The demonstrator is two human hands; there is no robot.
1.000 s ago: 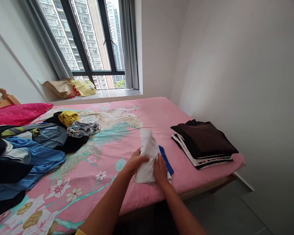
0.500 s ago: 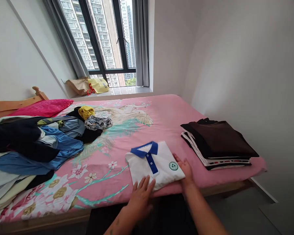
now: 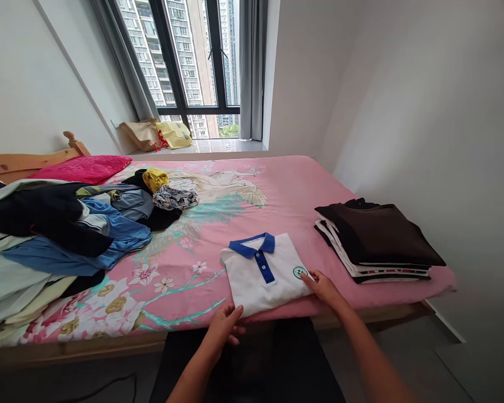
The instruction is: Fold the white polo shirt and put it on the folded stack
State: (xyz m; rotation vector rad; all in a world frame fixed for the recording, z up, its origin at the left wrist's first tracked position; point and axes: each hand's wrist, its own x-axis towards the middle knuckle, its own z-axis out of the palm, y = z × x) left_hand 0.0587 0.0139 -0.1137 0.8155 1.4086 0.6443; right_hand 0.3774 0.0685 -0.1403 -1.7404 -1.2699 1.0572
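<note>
A white polo shirt (image 3: 252,285) with a blue collar and a round green badge lies folded into a near rectangle at the bed's front edge. My left hand (image 3: 225,326) grips its near left corner, the thumb on top and the other fingers curled below the edge. At the near right corner, my right hand (image 3: 324,288) holds the cloth, with a fingertip beside the badge. What the fingers do under the fabric is hidden.
A stack of folded dark and white clothes (image 3: 378,235) sits at the bed's right. Loose clothes (image 3: 79,224) are heaped on the left, near a pink pillow (image 3: 84,168). Paper and yellow bags (image 3: 174,134) stand on the windowsill.
Both hands have gone from lying flat against the shirt to gripping its near corners. My left hand moved left and down to the corner. The view has shifted slightly.
</note>
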